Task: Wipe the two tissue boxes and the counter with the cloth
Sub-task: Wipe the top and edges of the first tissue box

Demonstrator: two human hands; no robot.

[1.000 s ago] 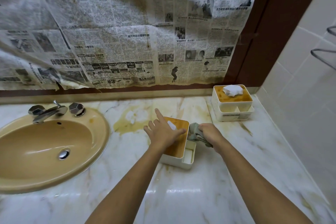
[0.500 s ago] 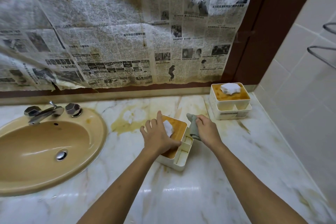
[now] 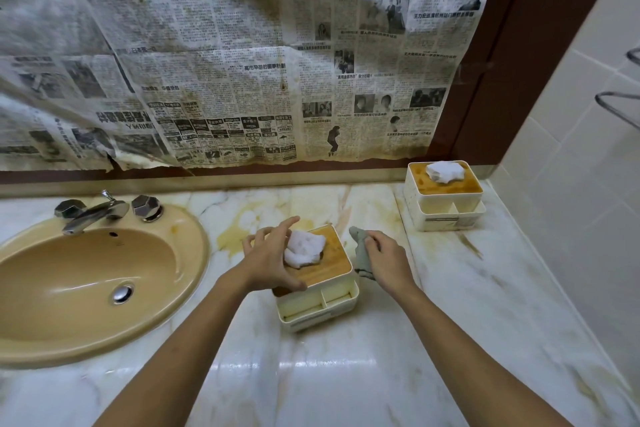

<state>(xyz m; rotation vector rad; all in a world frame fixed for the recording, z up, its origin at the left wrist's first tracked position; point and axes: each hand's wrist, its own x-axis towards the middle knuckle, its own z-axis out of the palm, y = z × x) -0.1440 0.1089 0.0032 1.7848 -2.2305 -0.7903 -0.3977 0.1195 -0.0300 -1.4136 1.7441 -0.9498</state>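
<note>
Left hand [image 3: 268,262] splayed; right hand [image 3: 384,258] clenched.

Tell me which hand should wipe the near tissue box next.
Right. The right hand grips the cloth, just beside the near tissue box. The left hand holds no cloth. It rests on the box's wooden lid, probably best kept there to steady it.
</note>
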